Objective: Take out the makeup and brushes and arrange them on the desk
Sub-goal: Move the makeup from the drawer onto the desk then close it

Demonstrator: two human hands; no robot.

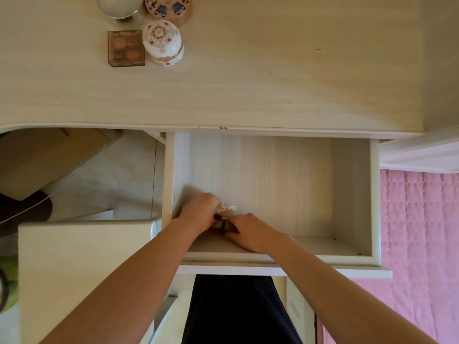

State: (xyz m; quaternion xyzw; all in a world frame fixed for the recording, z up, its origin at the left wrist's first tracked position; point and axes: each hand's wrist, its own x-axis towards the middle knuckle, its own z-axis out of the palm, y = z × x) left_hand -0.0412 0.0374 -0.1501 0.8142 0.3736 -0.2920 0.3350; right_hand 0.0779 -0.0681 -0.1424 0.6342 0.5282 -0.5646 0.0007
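We look straight down on a pale, wood-grain worktop [248,83] with a shallow drawer of the same pale wood [352,189] pulled open below its front edge. Both hands are inside the drawer, close together at its near left corner. The left hand [201,212] is curled round a small cream piece with a reddish pattern [225,208], whose tip pokes out past the fingers. The right hand [250,232] pinches a dark brown piece [223,225] that lies between the two hands, just beside the patterned piece. Both are too small and too covered for us to tell what kind of makeup item each is.

At the far left of the worktop stands a cluster of things, well apart from the drawer:
- a square, see-through brown eyeshadow palette [126,48]
- touching its right side, a white egg-shaped porcelain box with a floral pattern [162,42]
- behind that, a round flowered lid [167,6]
- to the left of the lid, a white rounded object [119,7]

A pink quilted bedspread [419,232] fills the right edge.
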